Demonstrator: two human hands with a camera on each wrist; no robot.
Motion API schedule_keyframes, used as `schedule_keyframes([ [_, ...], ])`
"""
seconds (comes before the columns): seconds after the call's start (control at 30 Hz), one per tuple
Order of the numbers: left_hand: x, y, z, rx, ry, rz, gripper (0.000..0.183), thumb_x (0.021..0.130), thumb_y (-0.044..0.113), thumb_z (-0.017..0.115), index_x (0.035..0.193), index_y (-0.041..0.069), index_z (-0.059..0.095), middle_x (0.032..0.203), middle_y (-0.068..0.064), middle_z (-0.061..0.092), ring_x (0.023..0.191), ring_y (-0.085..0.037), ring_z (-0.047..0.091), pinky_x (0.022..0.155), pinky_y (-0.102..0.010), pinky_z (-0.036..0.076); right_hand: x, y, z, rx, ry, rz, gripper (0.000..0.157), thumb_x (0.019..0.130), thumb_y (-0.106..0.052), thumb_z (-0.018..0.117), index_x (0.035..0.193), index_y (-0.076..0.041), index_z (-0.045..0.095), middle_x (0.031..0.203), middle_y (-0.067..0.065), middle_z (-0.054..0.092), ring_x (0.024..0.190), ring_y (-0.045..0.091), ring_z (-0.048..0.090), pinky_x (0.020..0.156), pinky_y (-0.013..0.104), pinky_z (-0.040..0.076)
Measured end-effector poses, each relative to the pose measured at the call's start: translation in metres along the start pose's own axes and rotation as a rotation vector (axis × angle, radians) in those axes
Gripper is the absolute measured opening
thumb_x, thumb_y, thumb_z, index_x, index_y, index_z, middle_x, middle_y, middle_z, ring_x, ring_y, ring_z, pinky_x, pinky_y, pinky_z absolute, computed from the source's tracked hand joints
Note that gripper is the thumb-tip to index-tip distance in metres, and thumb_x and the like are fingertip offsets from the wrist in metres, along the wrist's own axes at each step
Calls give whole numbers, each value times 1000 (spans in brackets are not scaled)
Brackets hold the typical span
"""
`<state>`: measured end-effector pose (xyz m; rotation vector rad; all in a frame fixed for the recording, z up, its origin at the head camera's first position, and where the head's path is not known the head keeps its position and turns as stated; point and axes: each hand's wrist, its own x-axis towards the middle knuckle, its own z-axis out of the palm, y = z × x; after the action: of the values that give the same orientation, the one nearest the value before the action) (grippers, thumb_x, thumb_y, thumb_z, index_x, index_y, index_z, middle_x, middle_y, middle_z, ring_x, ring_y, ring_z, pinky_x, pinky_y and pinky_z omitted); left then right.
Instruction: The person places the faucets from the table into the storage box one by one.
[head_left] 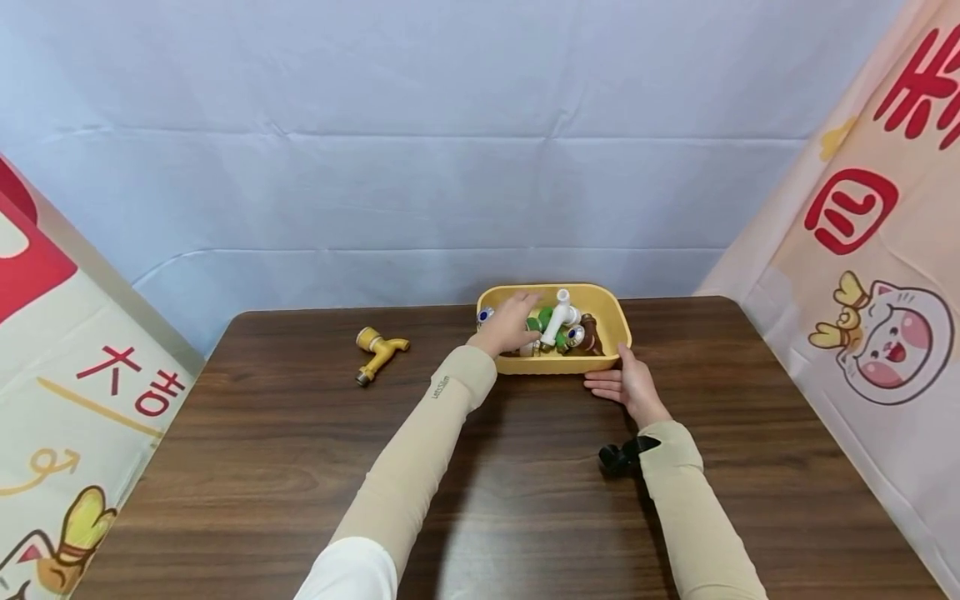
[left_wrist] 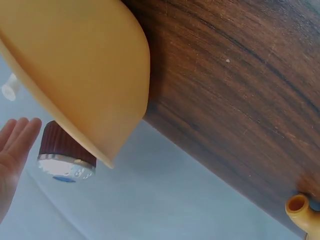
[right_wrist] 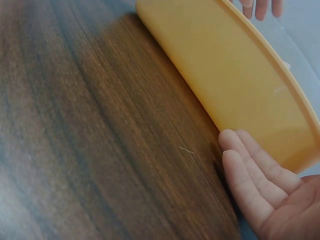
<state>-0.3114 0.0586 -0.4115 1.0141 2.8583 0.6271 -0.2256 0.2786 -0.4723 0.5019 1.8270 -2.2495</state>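
A yellow plastic basin holds several taps, among them a white tap, a brown tap and green-handled ones. My left hand is over the left half of the basin with nothing in its grasp; its fingers look straight in the left wrist view. Beside it, a brown ridged tap handle with a silver cap sticks up over the rim. My right hand rests at the basin's near right corner, straight fingers against the outer wall, thumb up by the rim.
A yellow tap lies on the brown wooden table, left of the basin. Behind the table hangs a pale blue cloth. Printed cloths stand along both sides. A black strap mount is on my right wrist.
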Motion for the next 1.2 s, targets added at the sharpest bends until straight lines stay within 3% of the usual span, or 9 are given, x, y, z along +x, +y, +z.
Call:
schedule_keyframes([
  [0.63, -33, -13, -21, 3, 125, 73, 56, 85, 20, 67, 133, 4, 44, 131, -13, 47, 115, -24, 48, 96, -34, 39, 0, 0, 1, -17, 8, 12, 68, 99, -46, 24, 147, -4, 0, 73, 9, 68, 70, 20, 68, 71, 34, 54],
  [0.87, -45, -20, -22, 14, 175, 85, 51, 85, 19, 66, 130, 5, 47, 129, -11, 48, 120, -23, 44, 98, -35, 38, -1, -1, 1, -19, 5, 14, 70, 99, -46, 24, 146, -2, -1, 72, 8, 68, 70, 21, 68, 71, 35, 54],
  [1.2, -64, -35, -18, 2, 279, 79, 47, 83, 16, 69, 125, 4, 49, 112, -12, 55, 92, -22, 56, 77, -34, 47, 0, 0, 0, -31, 12, 11, 70, 99, -46, 24, 146, -1, -1, 72, 9, 68, 70, 21, 68, 70, 35, 54],
])
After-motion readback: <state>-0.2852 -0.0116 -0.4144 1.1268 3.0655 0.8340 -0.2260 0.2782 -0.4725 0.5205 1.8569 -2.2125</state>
